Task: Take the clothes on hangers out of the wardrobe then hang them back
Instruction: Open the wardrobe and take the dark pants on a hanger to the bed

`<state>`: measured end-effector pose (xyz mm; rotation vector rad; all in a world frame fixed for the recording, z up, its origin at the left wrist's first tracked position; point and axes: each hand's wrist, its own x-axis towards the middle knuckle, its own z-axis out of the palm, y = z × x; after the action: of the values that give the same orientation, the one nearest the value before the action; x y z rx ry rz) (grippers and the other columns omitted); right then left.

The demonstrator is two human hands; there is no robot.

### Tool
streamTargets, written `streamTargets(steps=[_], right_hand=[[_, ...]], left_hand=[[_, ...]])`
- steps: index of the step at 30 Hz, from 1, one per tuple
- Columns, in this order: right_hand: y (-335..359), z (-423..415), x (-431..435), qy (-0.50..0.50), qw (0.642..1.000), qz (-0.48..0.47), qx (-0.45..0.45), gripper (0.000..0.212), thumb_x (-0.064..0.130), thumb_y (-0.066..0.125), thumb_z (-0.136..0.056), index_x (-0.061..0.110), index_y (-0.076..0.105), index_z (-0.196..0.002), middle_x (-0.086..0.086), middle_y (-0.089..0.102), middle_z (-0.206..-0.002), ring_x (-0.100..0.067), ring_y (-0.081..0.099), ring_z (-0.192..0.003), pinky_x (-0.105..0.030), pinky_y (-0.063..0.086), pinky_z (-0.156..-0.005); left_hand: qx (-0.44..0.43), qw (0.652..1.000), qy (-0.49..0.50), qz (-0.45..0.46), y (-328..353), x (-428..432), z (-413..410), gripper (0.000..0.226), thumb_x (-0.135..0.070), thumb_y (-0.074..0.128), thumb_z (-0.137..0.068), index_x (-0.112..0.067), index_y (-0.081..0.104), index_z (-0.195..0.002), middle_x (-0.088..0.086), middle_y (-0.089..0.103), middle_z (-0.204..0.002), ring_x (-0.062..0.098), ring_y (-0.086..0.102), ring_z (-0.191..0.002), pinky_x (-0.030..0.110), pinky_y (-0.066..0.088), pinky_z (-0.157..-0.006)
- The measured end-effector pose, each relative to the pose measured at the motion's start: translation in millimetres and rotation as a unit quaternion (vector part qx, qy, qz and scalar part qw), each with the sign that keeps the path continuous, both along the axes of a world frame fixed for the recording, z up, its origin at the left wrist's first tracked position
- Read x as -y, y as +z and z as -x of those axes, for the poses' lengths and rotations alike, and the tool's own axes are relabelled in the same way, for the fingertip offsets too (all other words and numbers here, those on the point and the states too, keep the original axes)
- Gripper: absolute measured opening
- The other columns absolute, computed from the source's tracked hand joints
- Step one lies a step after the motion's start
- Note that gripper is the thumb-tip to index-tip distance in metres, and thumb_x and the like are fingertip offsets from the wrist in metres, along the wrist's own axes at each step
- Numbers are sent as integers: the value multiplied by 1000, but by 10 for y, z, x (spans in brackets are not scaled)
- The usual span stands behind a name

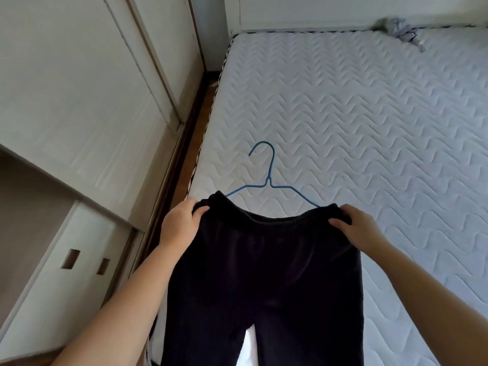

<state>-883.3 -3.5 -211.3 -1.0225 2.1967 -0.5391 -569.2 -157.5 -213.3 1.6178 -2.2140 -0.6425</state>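
The person stands at the bed (369,114) holding black trousers (266,273) up by the waistband. The left hand (182,223) grips one end of the band and the right hand (356,228) grips the other, fingers (199,211) curled over the cloth. The legs hang down toward the person. A blue hanger (269,178) shows just beyond the waistband, hook pointing away, its ends hidden behind the band. The wardrobe (79,88) stands to the left. A grey cloth (398,30) lies at the bed's far corner.
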Motion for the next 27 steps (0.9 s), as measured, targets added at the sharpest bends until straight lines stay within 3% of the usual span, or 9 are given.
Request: streamTargets(steps=[5,8,11,14,22,25,27], right_hand=[[-561,206,342,16,998,-61,-12,29,35,48,-92,19,50,-115,-5,57,-90,-24,54,-83,-33,46,-72],[-952,256,504,20,996,-89,13,28,29,46,-94,14,48,-117,-6,57,-92,-21,51,-80,-26,38,-61],[-1356,304,693,14,996,-88,24,28,21,45,-95,9,48,-120,-16,61,-110,-26,53,-92,-28,35,-75],[-1704,379,931,15,997,-79,-2,27,12,41,-95,6,48,-120,-18,58,-120,-32,53,-108,-27,32,-78],[-2523,701,1596,-29,997,-60,-26,23,8,42,-93,7,52,-113,-20,59,-113,-35,54,-104,-36,38,-81],[-2927,755,1683,-31,996,-89,4,21,8,45,-92,6,54,-111,-21,61,-112,-35,55,-104,-32,35,-78],[-3134,784,1664,-54,996,-71,21,18,12,48,-92,11,57,-107,-14,64,-110,-32,56,-105,-30,35,-80]], left_hand=[[58,994,-22,-92,-507,408,166,24,-30,47,-93,-8,56,-94,7,62,-84,25,58,-78,41,48,-69],[91,987,-43,-124,-874,631,203,23,-29,45,-94,-10,57,-99,2,61,-84,21,57,-78,36,46,-68],[98,987,-30,-127,-1247,805,240,22,-29,45,-94,-13,57,-103,-3,56,-84,17,53,-79,30,40,-65],[92,988,1,-125,-1569,983,321,22,-28,45,-94,-10,57,-98,-4,53,-80,17,52,-76,28,35,-60],[70,985,34,-154,-2363,1719,720,18,-28,47,-93,-12,55,-91,6,60,-85,28,57,-84,30,36,-64],[71,979,56,-181,-2829,1809,846,21,-24,47,-93,-8,57,-104,12,63,-101,32,57,-98,31,38,-74],[83,984,69,-145,-3110,1752,867,23,-22,46,-94,-4,56,-104,14,61,-101,33,56,-97,31,36,-72]])
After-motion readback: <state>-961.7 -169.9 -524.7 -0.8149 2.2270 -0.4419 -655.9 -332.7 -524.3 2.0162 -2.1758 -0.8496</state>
